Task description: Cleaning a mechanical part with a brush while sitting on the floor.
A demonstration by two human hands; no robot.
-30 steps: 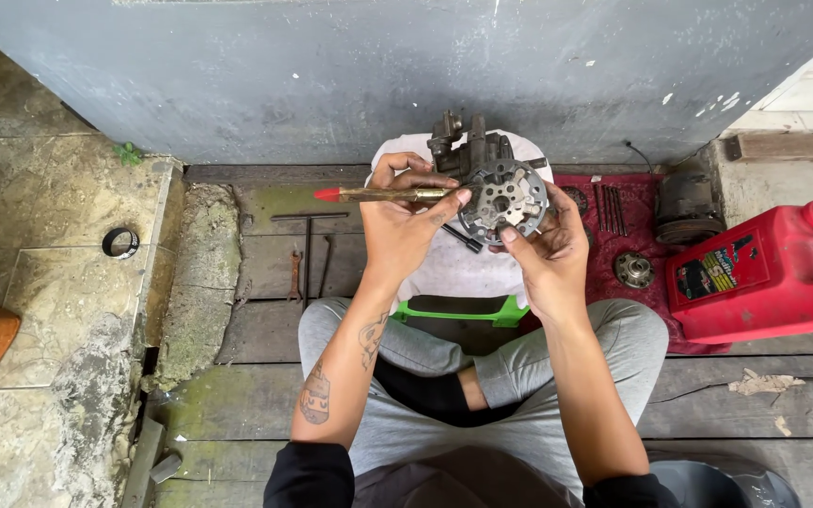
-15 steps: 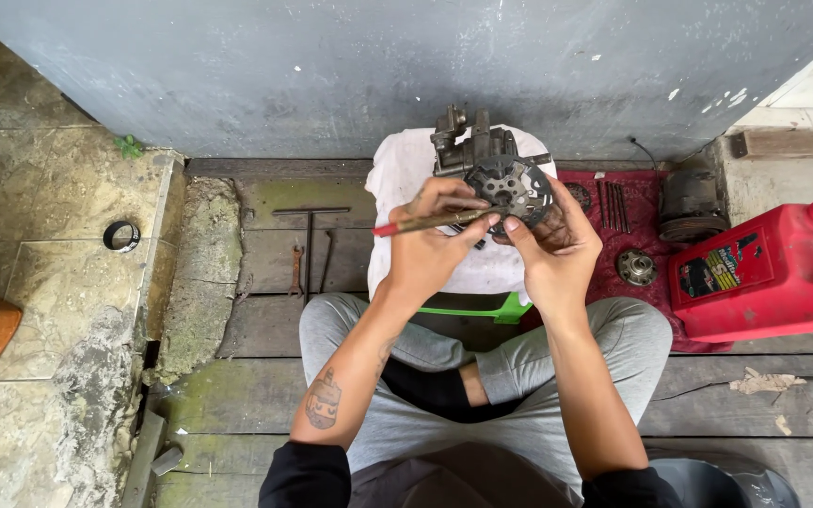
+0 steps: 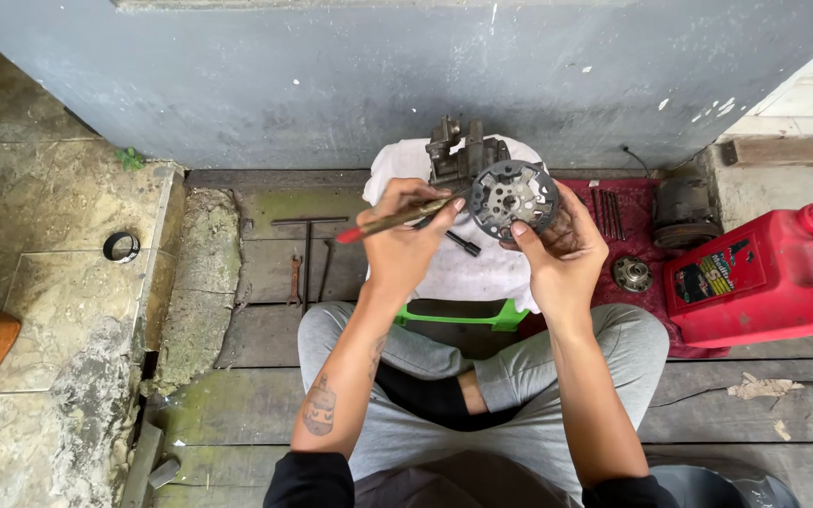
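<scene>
My left hand (image 3: 405, 237) grips a thin tool with a red handle end (image 3: 390, 222), held like a pen, its tip against a round dark metal disc with holes (image 3: 512, 199). My right hand (image 3: 562, 246) holds that disc tilted up from below and behind. Just behind the disc, a grey metal engine-like part (image 3: 461, 158) stands on a white cloth (image 3: 463, 268) spread over a green stool (image 3: 463, 317). I sit cross-legged in grey trousers on wooden planks.
A red plastic jerrycan (image 3: 772, 275) lies at right beside a red mat (image 3: 628, 240) with a small round part (image 3: 631, 274), thin rods (image 3: 606, 213) and a dark cylinder (image 3: 682, 213). A T-handle wrench (image 3: 307, 246) and spanners lie at left. A black ring (image 3: 121, 246) rests on tiles.
My left hand swung the red-handled tool down from level to angled, with its tip at the disc. My right hand tilted the disc so its face shows.
</scene>
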